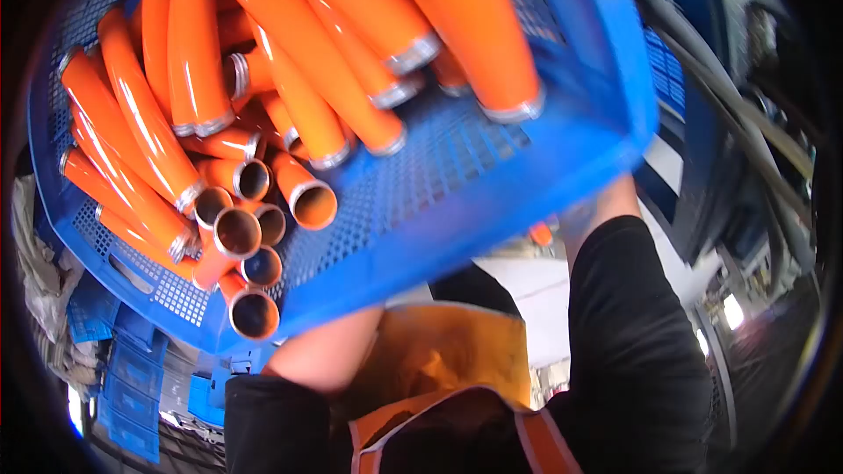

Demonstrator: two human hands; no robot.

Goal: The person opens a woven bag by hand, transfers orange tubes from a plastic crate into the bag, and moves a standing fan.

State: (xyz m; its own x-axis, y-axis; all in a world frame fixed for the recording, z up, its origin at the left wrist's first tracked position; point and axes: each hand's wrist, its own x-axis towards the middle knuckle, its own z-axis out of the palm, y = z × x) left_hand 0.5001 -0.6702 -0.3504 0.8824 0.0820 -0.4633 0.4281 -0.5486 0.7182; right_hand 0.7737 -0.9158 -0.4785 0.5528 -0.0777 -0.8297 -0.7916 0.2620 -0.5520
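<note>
A blue perforated plastic crate (421,237) fills the upper view, tilted and blurred along its near edge. Many curved orange tubes (290,61) lie in it, with silvery rims at their ends; several dark open ends (237,233) face me at the lower left. My left forearm (325,347) goes up behind the crate's near edge, and its hand is hidden there. At the crate's right corner my right wrist (615,202) comes up from a black sleeve; the fingers of my right hand are hidden behind the crate.
An orange-brown apron (439,347) with orange straps covers my front. Blue bins (132,386) are stacked at the lower left, near pale cloth or bags (44,272). Grey pipes or cables (729,96) run along the right. A white surface (540,298) shows below the crate.
</note>
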